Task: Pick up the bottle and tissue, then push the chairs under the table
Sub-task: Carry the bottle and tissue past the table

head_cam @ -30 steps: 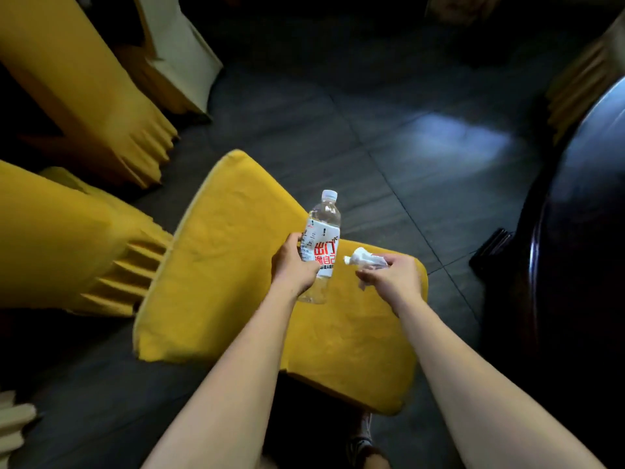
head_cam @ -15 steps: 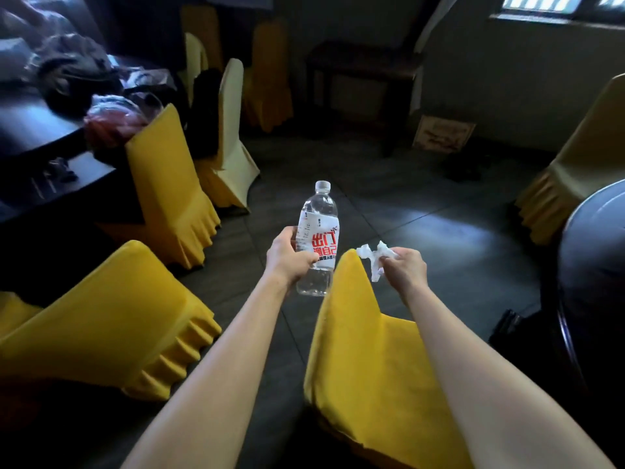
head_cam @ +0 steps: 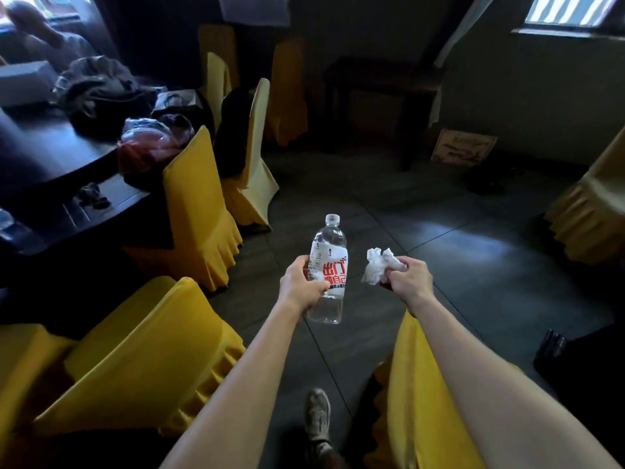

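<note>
Yellow-covered chairs (head_cam: 142,353) stand pulled out from the dark table's edge (head_cam: 67,170). Left hand (head_cam: 301,286) clamps the water bottle (head_cam: 329,265) upright mid-label; right hand (head_cam: 407,282) pinches the crumpled tissue (head_cam: 377,269). Both hands are full, so pushing chairs likely needs forearms.

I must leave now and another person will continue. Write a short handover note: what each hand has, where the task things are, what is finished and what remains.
Left hand: closed around the middle of the clear water bottle, which is upright with its cap on.
Right hand: closed on the crumpled white tissue.
Both are held up over the dark tiled floor, in front of the body.
Done: bottle and tissue are picked up.
Left: push the chairs under the table. One yellow-covered chair stands just below the right arm, another yellow chair at lower left; neither looks tucked in. Both hands are full, so pushing may be awkward.
</note>
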